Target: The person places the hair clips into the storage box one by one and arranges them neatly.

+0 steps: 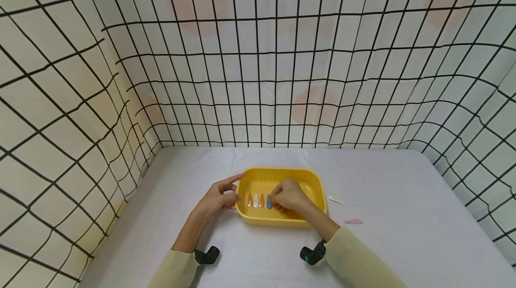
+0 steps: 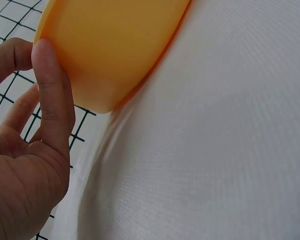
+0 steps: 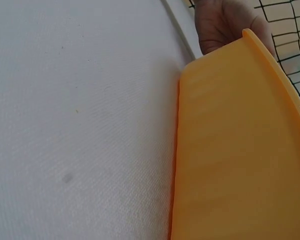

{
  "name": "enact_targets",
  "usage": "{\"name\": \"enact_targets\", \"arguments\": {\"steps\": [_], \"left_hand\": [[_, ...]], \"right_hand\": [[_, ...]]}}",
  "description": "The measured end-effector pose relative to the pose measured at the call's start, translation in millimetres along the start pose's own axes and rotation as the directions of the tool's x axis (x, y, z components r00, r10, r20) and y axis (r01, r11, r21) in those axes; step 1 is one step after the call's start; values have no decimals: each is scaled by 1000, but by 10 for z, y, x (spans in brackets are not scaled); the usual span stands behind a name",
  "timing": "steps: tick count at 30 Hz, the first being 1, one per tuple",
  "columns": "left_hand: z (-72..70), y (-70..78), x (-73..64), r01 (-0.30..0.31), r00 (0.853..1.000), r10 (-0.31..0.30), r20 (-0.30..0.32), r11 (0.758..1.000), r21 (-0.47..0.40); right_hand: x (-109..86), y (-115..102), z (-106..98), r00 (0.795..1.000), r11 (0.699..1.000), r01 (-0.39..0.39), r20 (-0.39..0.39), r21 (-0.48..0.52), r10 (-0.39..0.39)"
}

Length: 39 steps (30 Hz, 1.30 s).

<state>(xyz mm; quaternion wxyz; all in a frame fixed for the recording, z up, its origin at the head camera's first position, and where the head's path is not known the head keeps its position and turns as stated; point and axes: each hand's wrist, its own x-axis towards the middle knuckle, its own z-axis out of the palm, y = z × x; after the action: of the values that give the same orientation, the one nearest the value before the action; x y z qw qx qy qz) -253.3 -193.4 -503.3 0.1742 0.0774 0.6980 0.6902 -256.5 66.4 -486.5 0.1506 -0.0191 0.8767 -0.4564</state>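
Note:
A yellow tray [image 1: 278, 222] rests on the white-covered table. My left hand [image 1: 217, 198] grips its left rim, with the thumb pressed against the outer wall in the left wrist view. Inside the tray, my right hand [image 1: 289, 196] reaches down with bent fingers and pinches a blue hair clip [image 1: 268, 202]. Left of that clip, in a row, lie an orange hair clip [image 1: 262, 200], a white hair clip [image 1: 255, 200] and another orange hair clip [image 1: 250, 199]. The tray wall [image 3: 230, 140] hides my right hand in the right wrist view.
Right of the tray, a cream hair clip [image 1: 336, 199] and a pink hair clip [image 1: 353, 221] lie on the table [image 1: 403, 234]. Black grid netting [image 1: 276, 79] over pale cloth stands at the back and both sides. Each wrist wears a black camera.

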Motion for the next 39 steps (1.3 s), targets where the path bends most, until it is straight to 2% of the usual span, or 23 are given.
{"name": "enact_targets", "arguments": {"steps": [8,13,17,24,33,39], "left_hand": [[21,23,-8,18,1000,-18,-13,1000,-2],[16,16,0,19,1000,-19,-10,1000,-1],[38,22,10,22,1000,-22,-3,1000,5],[54,44,13,36,999,-35,-21,999,15],[45,79,-31,24,999,-23,-28,999,46],[54,92,-45,26,999,-24,-30,999,46]], "right_hand": [[-1,4,1,1000,1000,-4,-3,-8,4],[-21,-5,-11,1000,1000,-6,2,30,6],[-40,12,-56,1000,998,1,1,60,-1],[-83,41,-196,999,999,-8,-40,47,10],[-126,156,-428,995,983,94,23,158,-99],[-185,231,-642,982,964,183,3,192,-187]]}}
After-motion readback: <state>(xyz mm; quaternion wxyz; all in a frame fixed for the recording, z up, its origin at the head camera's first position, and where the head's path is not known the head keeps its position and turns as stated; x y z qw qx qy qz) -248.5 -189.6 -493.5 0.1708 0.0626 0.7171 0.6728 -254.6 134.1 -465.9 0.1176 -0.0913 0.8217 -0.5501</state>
